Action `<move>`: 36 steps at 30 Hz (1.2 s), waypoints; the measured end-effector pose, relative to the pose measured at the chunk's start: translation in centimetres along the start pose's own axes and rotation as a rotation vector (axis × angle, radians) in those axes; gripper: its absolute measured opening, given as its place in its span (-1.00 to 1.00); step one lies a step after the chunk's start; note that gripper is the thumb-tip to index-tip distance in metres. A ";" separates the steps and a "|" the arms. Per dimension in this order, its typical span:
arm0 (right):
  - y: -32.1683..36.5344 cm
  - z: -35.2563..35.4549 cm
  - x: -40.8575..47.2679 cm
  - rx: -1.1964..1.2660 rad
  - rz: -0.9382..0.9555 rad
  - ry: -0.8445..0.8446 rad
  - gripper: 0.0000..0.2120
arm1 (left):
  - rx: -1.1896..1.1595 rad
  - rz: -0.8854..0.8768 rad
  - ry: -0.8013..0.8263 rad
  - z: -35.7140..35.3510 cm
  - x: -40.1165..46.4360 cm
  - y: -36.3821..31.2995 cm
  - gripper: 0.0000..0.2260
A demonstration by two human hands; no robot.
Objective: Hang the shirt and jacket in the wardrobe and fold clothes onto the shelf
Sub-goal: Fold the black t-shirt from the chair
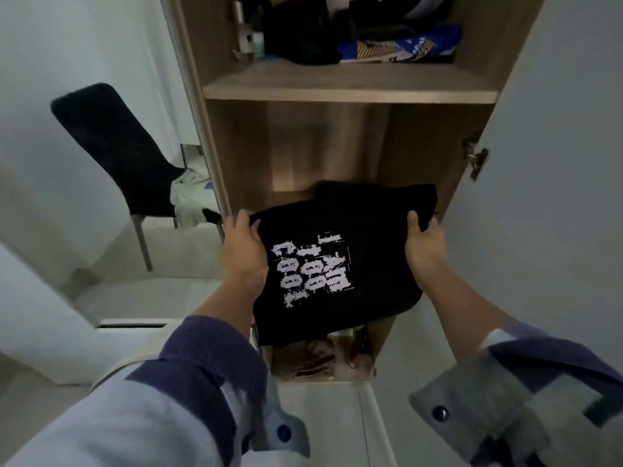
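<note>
A folded black T-shirt point(367, 230) with white printed lettering is held flat between both my hands, half inside the middle compartment of the open wooden wardrobe point(350, 92). My left hand point(244, 254) grips its left edge and my right hand point(424, 247) grips its right edge, thumbs on top. The shirt's far end reaches over the middle shelf; its near end hangs out past the shelf's front. Whether it rests on the shelf is hidden.
The upper shelf holds dark clothes point(300, 35), a blue patterned package point(401, 47) and small bottles point(247, 38). Below the shirt a lower compartment holds reddish items point(317, 358). A black chair point(111, 146) with pale clothes point(192, 200) stands left. The wardrobe door point(553, 197) is open at right.
</note>
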State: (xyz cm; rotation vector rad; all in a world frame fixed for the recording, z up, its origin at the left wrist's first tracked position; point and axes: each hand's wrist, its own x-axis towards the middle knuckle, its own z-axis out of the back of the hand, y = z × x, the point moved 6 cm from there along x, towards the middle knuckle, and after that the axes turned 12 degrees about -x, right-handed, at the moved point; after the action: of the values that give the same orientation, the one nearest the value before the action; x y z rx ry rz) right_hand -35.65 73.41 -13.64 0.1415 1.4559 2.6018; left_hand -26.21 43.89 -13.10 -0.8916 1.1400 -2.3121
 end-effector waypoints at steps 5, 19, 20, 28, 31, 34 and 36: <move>-6.1 -5.5 5.4 -0.041 -0.106 0.058 -0.47 | 0.080 0.093 0.126 -7.5 3.0 5.8 -0.76; -20.1 -18.4 17.7 -0.224 -0.183 0.040 -0.53 | 0.147 0.022 0.264 -24.7 10.5 19.7 -0.69; -20.1 -18.8 18.3 -0.197 -0.167 0.035 -0.55 | 0.125 0.031 0.245 -25.5 10.8 20.0 -0.70; -16.6 -19.6 19.1 -0.693 -0.012 0.013 -0.49 | 0.293 -0.056 0.262 -28.3 10.2 17.2 -0.69; -16.2 -22.3 16.5 -1.056 0.189 0.142 -0.47 | 0.387 -0.078 0.492 -29.7 6.9 18.0 -0.61; -18.2 -24.6 14.8 -1.155 0.279 0.318 -0.48 | 0.467 -0.011 0.677 -30.6 3.9 20.4 -0.49; -19.5 -25.1 14.4 -1.202 0.282 0.365 -0.48 | 0.540 -0.031 0.727 -30.7 3.0 21.8 -0.45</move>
State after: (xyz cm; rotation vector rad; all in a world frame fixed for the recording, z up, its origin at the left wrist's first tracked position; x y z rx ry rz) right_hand -52.04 65.09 -43.30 -0.3033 -0.3069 3.3301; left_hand -48.07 46.26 -43.86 0.1506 0.6420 -2.8410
